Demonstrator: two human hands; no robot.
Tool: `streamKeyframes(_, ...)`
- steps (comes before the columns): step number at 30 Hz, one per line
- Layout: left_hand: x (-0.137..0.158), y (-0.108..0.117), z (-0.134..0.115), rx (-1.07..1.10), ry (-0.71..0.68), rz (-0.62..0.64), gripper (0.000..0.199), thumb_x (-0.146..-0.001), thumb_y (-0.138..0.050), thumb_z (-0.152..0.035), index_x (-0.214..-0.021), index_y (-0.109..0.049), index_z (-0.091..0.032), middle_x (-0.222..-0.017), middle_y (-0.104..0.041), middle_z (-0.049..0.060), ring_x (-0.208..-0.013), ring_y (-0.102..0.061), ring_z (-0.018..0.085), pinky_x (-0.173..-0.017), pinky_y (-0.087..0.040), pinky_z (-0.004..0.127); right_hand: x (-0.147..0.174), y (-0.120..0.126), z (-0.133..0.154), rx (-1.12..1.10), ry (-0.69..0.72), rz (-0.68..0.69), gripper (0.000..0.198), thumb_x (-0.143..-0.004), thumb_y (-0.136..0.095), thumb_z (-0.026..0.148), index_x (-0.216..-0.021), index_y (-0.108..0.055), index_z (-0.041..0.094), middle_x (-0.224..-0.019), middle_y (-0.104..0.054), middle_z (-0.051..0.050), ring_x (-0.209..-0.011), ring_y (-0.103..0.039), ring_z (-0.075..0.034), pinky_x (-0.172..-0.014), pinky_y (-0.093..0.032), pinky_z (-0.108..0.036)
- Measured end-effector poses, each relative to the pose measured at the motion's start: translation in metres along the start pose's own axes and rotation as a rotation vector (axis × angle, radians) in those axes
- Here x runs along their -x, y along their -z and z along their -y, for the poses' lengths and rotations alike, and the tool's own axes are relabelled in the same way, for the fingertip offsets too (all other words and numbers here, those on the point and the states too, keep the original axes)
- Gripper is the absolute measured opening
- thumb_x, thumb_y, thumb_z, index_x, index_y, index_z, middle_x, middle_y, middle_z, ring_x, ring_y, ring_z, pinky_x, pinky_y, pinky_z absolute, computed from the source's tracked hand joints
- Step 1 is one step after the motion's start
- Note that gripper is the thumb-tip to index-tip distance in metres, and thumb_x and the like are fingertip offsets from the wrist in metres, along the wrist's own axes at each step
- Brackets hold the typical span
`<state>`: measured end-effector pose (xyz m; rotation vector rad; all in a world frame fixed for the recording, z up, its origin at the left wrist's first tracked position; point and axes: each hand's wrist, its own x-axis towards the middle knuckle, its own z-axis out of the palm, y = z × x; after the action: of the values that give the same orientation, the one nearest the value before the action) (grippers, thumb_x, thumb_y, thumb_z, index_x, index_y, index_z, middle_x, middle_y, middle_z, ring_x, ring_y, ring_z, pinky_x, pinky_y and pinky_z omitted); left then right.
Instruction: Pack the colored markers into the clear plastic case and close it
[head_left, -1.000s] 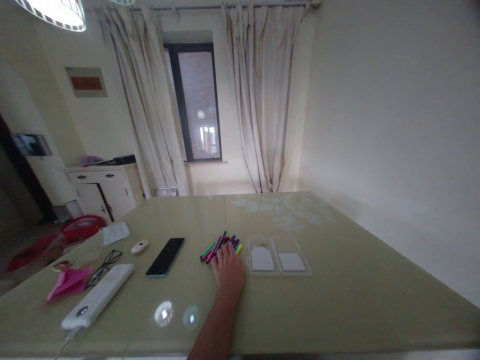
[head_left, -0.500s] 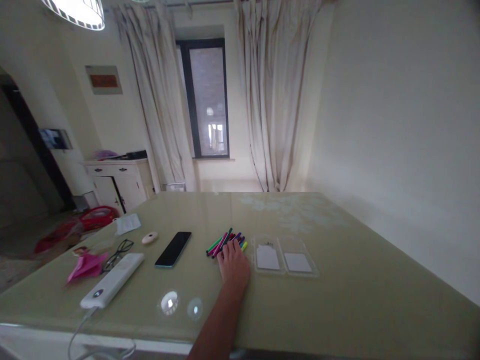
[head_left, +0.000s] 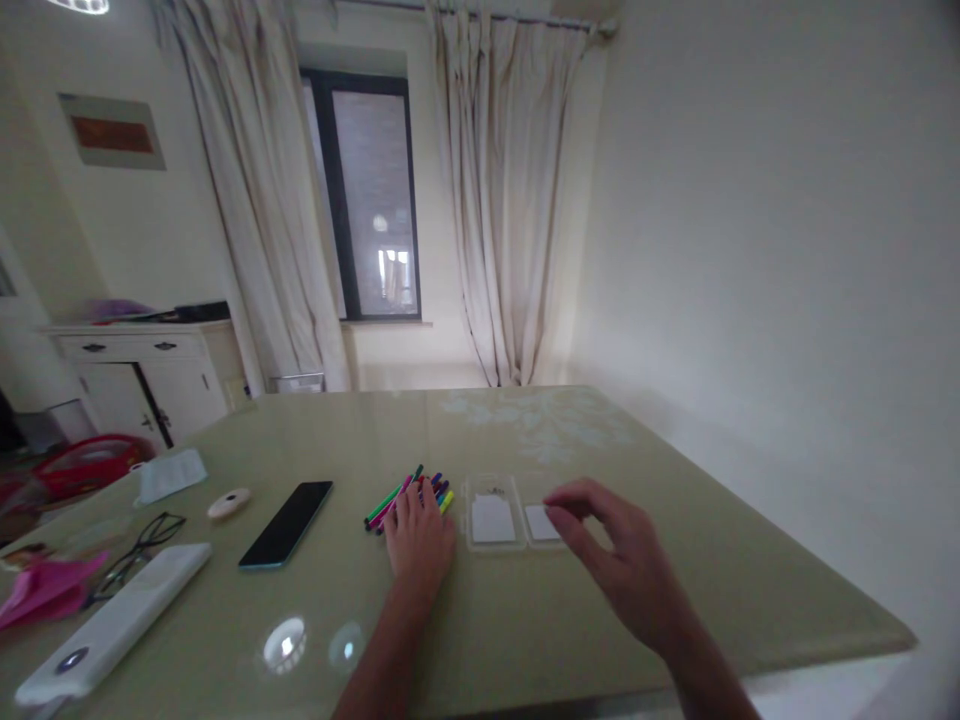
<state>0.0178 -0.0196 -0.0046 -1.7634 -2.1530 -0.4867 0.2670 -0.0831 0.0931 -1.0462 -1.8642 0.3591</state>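
Observation:
My left hand lies palm down with its fingers stretched over a small pile of coloured marker pens. Green, pink, purple and yellow pens stick out around the fingers, and the rest are covered. To the right, an open clear plastic case lies flat, with white cards in its left half and a white card in its right half. My right hand hovers over that right half and hides part of it. Its thumb and forefinger are curved, tips apart, with nothing visible between them.
Left of the pens lie a black phone, a small pale round case, a face mask, glasses, a pink wrapper and a white power bank. A wall borders the table's right side.
My right hand has come into view from the lower right, over the case. My left hand stays on the marker pens. The whole view has shifted to the right.

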Motion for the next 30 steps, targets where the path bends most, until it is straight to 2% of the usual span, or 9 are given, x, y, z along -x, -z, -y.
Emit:
streamKeyframes(2,-0.005,0.002,0.009,-0.004,-0.025,0.061,0.066,-0.092,-0.057,-0.041,-0.151,-0.047,-0.013,-0.154,-0.048,0.021,-0.136,-0.046,0.036,-0.109,-0.035,0.05,-0.009,-0.02,-0.02,0.082,-0.056,0.096,0.031,-0.098,-0.06,0.045,-0.117,-0.07,0.023,-0.112,-0.072,-0.009,-0.103,-0.067,-0.024,-0.091,-0.055,-0.04)
streamKeyframes(5,-0.013,0.002,0.025,-0.027,-0.044,0.165,0.076,-0.091,-0.055,-0.053,-0.154,-0.042,-0.011,-0.16,-0.041,0.021,-0.145,-0.038,0.037,-0.115,-0.03,0.054,-0.012,-0.057,-0.051,0.236,-0.1,0.295,0.049,-0.091,-0.067,0.046,-0.135,-0.064,0.023,-0.14,-0.062,-0.013,-0.132,-0.054,-0.03,-0.115,-0.04,-0.048)
streamKeyframes(7,-0.015,-0.001,0.034,-0.027,-0.042,0.236,0.079,-0.092,-0.05,-0.058,-0.155,-0.04,-0.01,-0.161,-0.04,0.021,-0.147,-0.037,0.037,-0.117,-0.027,0.056,-0.007,-0.073,-0.064,0.315,-0.125,0.384,0.059,-0.09,-0.069,0.049,-0.143,-0.058,0.025,-0.154,-0.051,-0.011,-0.142,-0.045,-0.032,-0.12,-0.032,-0.049)
streamKeyframes(10,-0.013,-0.007,0.043,0.001,-0.097,0.288,0.077,-0.096,-0.042,-0.055,-0.157,-0.037,-0.008,-0.162,-0.039,0.02,-0.145,-0.042,0.034,-0.118,-0.031,0.052,0.003,-0.081,-0.07,0.38,-0.138,0.464,0.061,-0.093,-0.064,0.052,-0.146,-0.056,0.024,-0.159,-0.046,-0.012,-0.145,-0.042,-0.032,-0.121,-0.03,-0.048)
streamKeyframes(15,-0.006,-0.011,0.048,0.043,-0.228,0.239,0.066,-0.1,-0.036,-0.046,-0.158,-0.037,-0.015,-0.164,-0.037,0.013,-0.15,-0.038,0.028,-0.121,-0.031,0.046,0.013,-0.072,-0.072,0.422,-0.122,0.439,0.05,-0.098,-0.058,0.049,-0.138,-0.063,0.021,-0.156,-0.05,-0.012,-0.142,-0.046,-0.029,-0.119,-0.031,-0.044)
streamKeyframes(21,-0.011,-0.005,0.053,0.028,-0.247,0.31,0.075,-0.099,-0.033,-0.052,-0.16,-0.032,-0.009,-0.165,-0.033,0.015,-0.152,-0.034,0.028,-0.124,-0.027,0.047,0.015,-0.068,-0.078,0.437,-0.169,0.386,0.046,-0.097,-0.059,0.046,-0.134,-0.065,0.019,-0.154,-0.052,-0.012,-0.14,-0.047,-0.027,-0.118,-0.033,-0.041)
streamKeyframes(25,-0.008,-0.009,0.059,0.034,-0.273,0.314,0.078,-0.097,-0.036,-0.055,-0.159,-0.034,-0.008,-0.167,-0.029,0.015,-0.154,-0.031,0.03,-0.125,-0.026,0.049,0.016,-0.068,-0.078,0.436,-0.17,0.374,0.046,-0.097,-0.059,0.046,-0.134,-0.065,0.021,-0.155,-0.051,-0.011,-0.14,-0.048,-0.028,-0.119,-0.032,-0.042)
streamKeyframes(30,0.0,-0.017,0.069,0.079,-0.258,0.336,0.079,-0.094,-0.04,-0.059,-0.157,-0.04,-0.011,-0.165,-0.034,0.015,-0.153,-0.031,0.031,-0.125,-0.024,0.05,0.01,-0.072,-0.074,0.413,-0.165,0.344,0.048,-0.097,-0.059,0.05,-0.135,-0.065,0.021,-0.153,-0.053,-0.012,-0.139,-0.049,-0.03,-0.119,-0.033,-0.045)
